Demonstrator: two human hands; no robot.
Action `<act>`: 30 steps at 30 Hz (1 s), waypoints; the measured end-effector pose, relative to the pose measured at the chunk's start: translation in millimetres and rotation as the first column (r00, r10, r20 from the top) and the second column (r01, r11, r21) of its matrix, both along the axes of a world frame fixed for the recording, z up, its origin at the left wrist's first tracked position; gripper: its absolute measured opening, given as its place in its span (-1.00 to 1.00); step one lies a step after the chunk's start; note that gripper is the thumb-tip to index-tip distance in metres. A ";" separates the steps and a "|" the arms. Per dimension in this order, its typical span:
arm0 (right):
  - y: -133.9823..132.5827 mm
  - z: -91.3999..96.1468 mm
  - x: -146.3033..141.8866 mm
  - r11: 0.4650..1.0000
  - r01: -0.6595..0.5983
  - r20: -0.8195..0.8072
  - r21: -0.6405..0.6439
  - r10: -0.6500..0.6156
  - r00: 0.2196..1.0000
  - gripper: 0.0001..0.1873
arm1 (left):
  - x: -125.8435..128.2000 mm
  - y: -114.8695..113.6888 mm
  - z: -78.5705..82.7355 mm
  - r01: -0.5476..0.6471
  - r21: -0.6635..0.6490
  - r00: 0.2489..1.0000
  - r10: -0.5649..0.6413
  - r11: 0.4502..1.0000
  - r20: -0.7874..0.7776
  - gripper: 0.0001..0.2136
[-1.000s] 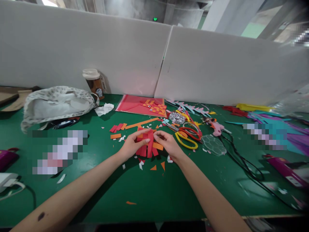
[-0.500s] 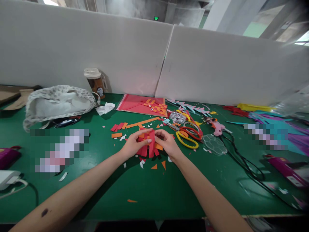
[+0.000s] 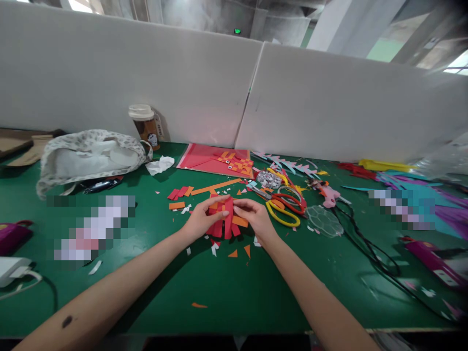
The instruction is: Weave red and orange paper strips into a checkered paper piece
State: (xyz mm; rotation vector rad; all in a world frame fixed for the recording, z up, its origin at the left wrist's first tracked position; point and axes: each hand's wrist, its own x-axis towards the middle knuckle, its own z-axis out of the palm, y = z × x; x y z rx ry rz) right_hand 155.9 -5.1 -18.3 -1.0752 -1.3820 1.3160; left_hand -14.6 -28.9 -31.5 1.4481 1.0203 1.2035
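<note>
Between my two hands is a piece of woven red and orange paper strips (image 3: 227, 225), with loose red ends hanging toward me. My left hand (image 3: 206, 214) grips its left side, thumb on top of the strips. On the other side my right hand (image 3: 252, 214) pinches the weave near its right edge, fingers curled; its fingertips are partly hidden. Beyond the hands, a finished-looking red and orange woven fish (image 3: 234, 163) with googly eyes lies on a red paper pack (image 3: 199, 158). Cut orange strips (image 3: 215, 187) and small red pieces (image 3: 179, 193) are scattered around.
Scissors with orange-red handles (image 3: 292, 202) and yellow-handled scissors (image 3: 283, 214) lie right of my hands. Farther right are a pink glue gun (image 3: 329, 195) with a black cord and a clear plastic palette (image 3: 324, 221). A cup (image 3: 146, 126) and a cloth bag (image 3: 95, 156) stand back left.
Both hands keep hold of the woven paper in nearly the same place. The orange strip at its right sits slightly differently, and the view has shifted a little.
</note>
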 end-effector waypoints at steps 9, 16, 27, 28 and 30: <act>1.8 -3.2 -0.3 0.999 0.032 0.065 0.040 -0.035 0.997 -0.76 | 1.2 -1.9 4.5 -0.002 -0.001 1.000 0.002 1.000 -0.019 -0.60; -1.2 -2.8 -1.6 0.999 0.045 0.080 0.020 -0.046 0.996 -0.77 | 0.3 -2.0 5.4 -0.015 0.032 0.999 0.017 0.999 -0.052 -0.64; -4.8 5.2 -5.1 0.997 0.065 0.015 -0.037 -0.065 0.998 -0.78 | -0.1 -1.1 4.3 -0.029 0.029 0.997 0.031 0.999 -0.069 -0.64; -4.9 4.8 -5.1 0.998 0.058 0.015 -0.033 -0.057 0.998 -0.76 | -0.2 -1.1 4.2 -0.032 0.033 0.997 0.034 0.999 -0.075 -0.64; -4.8 4.2 -4.6 0.999 0.047 0.024 -0.014 -0.047 0.999 -0.73 | 0.0 -1.3 3.8 -0.033 0.037 0.996 0.036 0.999 -0.083 -0.65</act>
